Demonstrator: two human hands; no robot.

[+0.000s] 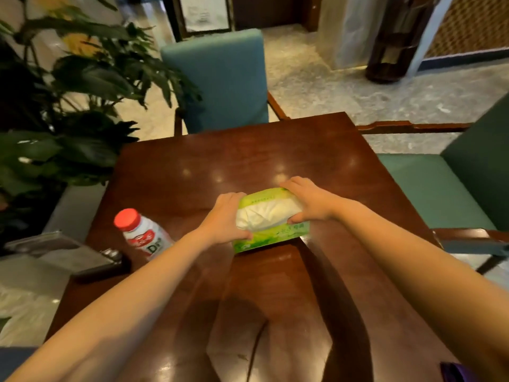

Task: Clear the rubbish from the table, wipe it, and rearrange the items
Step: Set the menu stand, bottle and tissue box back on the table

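mid-table [316, 139], the left hand [224, 216] and right hand [309, 201] clasp the ends of a green tissue pack [271, 220]. it looks light, soft and crushable, best held by its ends. its print is unreadable; the red-capped bottle [144, 234] alongside shows "d".

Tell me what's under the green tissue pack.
The tissue pack sits on the bare dark wooden table, gripped at either end by the left hand and right hand. Anything flat beneath it is hidden by the pack itself.
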